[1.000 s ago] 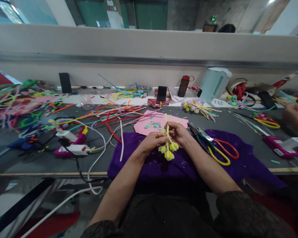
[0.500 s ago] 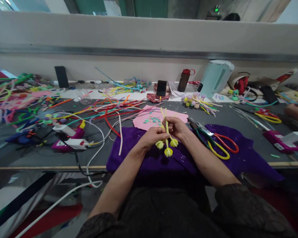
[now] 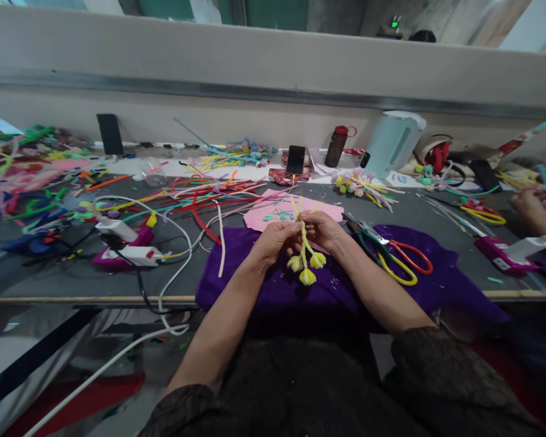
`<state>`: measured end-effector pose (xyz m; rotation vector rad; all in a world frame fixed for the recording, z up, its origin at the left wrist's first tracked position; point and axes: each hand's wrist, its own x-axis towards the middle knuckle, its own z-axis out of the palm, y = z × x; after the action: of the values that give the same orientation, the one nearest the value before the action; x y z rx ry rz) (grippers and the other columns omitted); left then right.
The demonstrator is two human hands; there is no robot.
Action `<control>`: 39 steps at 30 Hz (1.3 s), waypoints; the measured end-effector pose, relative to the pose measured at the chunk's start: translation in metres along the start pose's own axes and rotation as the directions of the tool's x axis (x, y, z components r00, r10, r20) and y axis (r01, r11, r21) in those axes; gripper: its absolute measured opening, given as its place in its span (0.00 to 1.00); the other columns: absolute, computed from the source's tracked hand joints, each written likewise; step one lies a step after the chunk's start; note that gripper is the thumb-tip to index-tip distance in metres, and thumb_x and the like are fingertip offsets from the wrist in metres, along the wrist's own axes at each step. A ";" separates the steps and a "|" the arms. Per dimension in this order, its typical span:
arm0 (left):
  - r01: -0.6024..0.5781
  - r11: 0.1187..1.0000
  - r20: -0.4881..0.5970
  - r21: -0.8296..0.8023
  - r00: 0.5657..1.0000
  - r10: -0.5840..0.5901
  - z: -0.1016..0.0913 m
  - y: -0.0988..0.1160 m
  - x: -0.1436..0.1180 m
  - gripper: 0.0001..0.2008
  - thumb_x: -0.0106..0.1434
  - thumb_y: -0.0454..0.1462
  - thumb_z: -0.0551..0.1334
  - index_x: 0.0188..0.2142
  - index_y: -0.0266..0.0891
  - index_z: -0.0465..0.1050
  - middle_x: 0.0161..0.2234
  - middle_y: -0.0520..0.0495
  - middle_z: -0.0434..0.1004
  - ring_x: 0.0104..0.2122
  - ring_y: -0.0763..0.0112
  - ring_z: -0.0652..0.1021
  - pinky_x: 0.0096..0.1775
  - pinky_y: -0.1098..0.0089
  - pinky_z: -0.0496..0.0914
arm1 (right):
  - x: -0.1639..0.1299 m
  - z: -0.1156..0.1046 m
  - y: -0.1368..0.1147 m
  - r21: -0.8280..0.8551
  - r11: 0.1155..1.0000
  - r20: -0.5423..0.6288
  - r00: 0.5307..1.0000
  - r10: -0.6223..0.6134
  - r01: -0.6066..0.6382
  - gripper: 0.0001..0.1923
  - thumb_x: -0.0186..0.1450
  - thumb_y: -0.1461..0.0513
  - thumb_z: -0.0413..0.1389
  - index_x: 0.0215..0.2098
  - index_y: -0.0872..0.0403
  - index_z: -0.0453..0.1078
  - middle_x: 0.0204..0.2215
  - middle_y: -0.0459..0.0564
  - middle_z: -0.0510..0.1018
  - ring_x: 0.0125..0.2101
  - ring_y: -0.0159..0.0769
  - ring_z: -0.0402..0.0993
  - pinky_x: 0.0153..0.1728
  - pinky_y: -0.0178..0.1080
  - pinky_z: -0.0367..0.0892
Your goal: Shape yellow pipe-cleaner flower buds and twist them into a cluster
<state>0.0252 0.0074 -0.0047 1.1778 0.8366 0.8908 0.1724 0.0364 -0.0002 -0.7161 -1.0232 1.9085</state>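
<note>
Both my hands hold a small bunch of yellow pipe-cleaner flowers (image 3: pixel 306 263) above a purple cloth (image 3: pixel 441 285). My left hand (image 3: pixel 273 241) pinches the twisted stems from the left, and my right hand (image 3: pixel 324 229) grips them from the right. Three yellow buds hang down toward me, and the loose stem ends stick up past my fingers. Behind my hands lies a pink sheet (image 3: pixel 264 220) with small green bits on it.
Scissors with red and yellow handles (image 3: pixel 398 261) lie on the cloth at the right. Glue guns with cables (image 3: pixel 127 254) sit at the left among heaps of coloured pipe cleaners (image 3: pixel 195 197). A phone (image 3: pixel 295 159), bottle (image 3: pixel 335 145) and kettle (image 3: pixel 391 150) stand at the back. Another person's hand (image 3: pixel 530 205) works at far right.
My hands have lifted the bunch slightly and shifted their grip on the stems. The other person's hand at the right has moved.
</note>
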 end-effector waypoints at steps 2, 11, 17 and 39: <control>-0.003 1.000 -0.012 -0.012 1.000 0.003 -0.002 -0.001 0.002 0.17 0.51 0.48 0.63 0.25 0.32 0.71 0.19 0.48 0.73 0.16 0.76 0.72 0.15 0.79 0.58 | -0.001 0.001 0.001 -0.010 1.000 0.029 1.000 0.000 0.000 0.12 0.48 0.62 0.61 0.18 0.57 0.61 0.11 0.38 0.58 0.12 0.20 0.49 0.13 0.27 0.46; -0.056 0.996 -0.078 -0.072 0.996 0.051 -0.002 0.002 0.000 0.14 0.49 0.43 0.65 0.21 0.33 0.66 0.16 0.52 0.69 0.12 0.84 0.66 0.13 0.81 0.53 | -0.005 0.004 0.000 -0.094 0.994 0.023 0.999 -0.049 0.051 0.14 0.48 0.61 0.63 0.22 0.55 0.60 0.12 0.36 0.59 0.12 0.21 0.50 0.15 0.28 0.48; -0.097 0.991 -0.080 -0.090 0.993 0.090 -0.001 0.004 -0.002 0.14 0.48 0.42 0.65 0.22 0.34 0.66 0.17 0.52 0.70 0.13 0.84 0.66 0.13 0.81 0.53 | -0.006 0.007 0.000 -0.081 0.995 0.066 0.996 -0.053 0.059 0.15 0.48 0.59 0.63 0.25 0.54 0.60 0.12 0.35 0.56 0.12 0.21 0.48 0.16 0.28 0.48; -0.127 0.992 -0.177 -0.013 0.977 0.123 -0.001 0.004 -0.002 0.14 0.47 0.43 0.66 0.24 0.33 0.69 0.19 0.52 0.71 0.13 0.85 0.65 0.13 0.81 0.54 | -0.006 0.008 0.001 -0.212 0.952 -0.018 0.973 -0.229 0.220 0.11 0.49 0.61 0.61 0.23 0.56 0.63 0.12 0.37 0.60 0.11 0.20 0.49 0.13 0.29 0.40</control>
<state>0.0230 0.0062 -0.0012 1.1516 0.8982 1.1179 0.1684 0.0275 0.0034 -0.7212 -1.2362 1.6000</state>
